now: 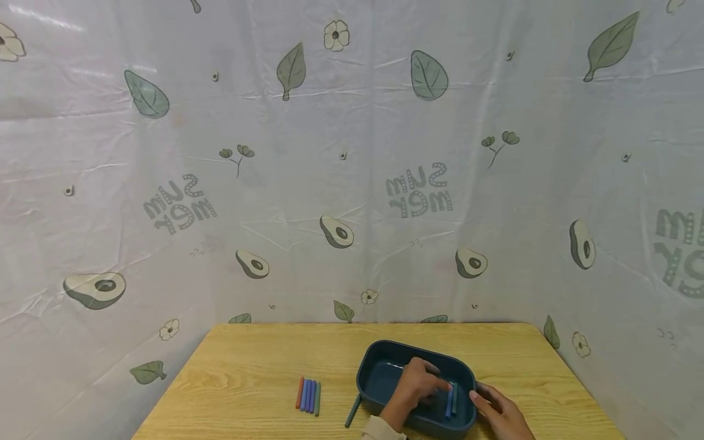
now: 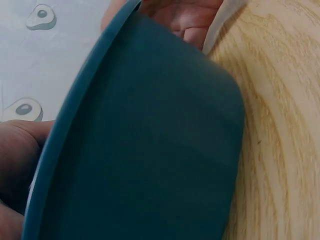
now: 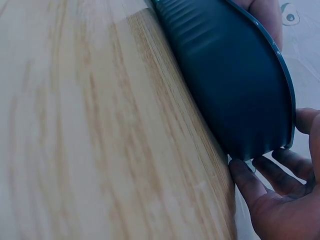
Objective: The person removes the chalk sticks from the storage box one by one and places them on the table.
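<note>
A dark teal plastic tub (image 1: 379, 391) stands at the table's front, right of centre. My left hand (image 1: 418, 386) reaches down into it, fingertips right at the blue stick (image 1: 448, 403) and a dark green stick (image 1: 454, 400) near its right end. I cannot tell whether those fingers pinch a stick. My right hand (image 1: 502, 415) grips the tub's right end, thumb at the rim and fingers against the outer wall. In the right wrist view the fingers (image 3: 250, 187) touch that end wall. The left wrist view mostly shows the tub's outside, with part of the left hand behind its rim.
Left of the tub, a row of slim sticks lies on the wooden table (image 1: 247, 366): a red stick (image 1: 299, 393), several blue-purple sticks (image 1: 308, 396) and a green stick (image 1: 317, 398). Another dark green stick (image 1: 353, 411) lies by the tub's left side. A patterned sheet (image 1: 352, 183) hangs behind.
</note>
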A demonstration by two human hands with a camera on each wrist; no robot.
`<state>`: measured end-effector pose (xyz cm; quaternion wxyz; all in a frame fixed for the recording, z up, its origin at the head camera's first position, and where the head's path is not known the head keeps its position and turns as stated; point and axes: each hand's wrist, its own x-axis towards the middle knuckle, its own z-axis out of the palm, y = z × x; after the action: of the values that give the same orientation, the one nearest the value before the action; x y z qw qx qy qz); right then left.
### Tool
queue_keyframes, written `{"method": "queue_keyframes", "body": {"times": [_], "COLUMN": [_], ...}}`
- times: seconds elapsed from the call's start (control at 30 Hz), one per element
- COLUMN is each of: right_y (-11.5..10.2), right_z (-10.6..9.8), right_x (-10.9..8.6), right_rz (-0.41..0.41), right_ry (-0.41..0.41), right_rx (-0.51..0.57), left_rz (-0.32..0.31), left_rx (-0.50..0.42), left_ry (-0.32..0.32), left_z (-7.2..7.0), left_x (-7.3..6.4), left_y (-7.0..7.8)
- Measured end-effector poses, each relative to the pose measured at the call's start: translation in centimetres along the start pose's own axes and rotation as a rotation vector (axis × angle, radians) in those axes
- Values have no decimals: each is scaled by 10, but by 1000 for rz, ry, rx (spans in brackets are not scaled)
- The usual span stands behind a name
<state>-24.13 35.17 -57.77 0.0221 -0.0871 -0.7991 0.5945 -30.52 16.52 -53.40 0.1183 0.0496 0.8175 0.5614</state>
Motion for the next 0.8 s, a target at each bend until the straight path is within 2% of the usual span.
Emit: {"method": "queue_keyframes", "body": {"times": [0.2, 0.43, 0.5, 0.8], "right_y": [2, 2, 1, 0], "right_z": [-1, 1, 0, -2], "right_x": [2, 2, 2, 5], "right_rz": [11, 14, 14, 12], "right_ry": [-1, -3, -2, -8], "right_rx": [-29, -27, -29, -46], "left_rz": [-3, 31, 27, 9], "left_rx": [76, 246, 274, 323], "left_ry": [18, 131, 147, 149], "left_z": [14, 24, 25, 27], "left_x": [7, 2, 3, 8], "left_y": [-6, -6, -6, -3]}}
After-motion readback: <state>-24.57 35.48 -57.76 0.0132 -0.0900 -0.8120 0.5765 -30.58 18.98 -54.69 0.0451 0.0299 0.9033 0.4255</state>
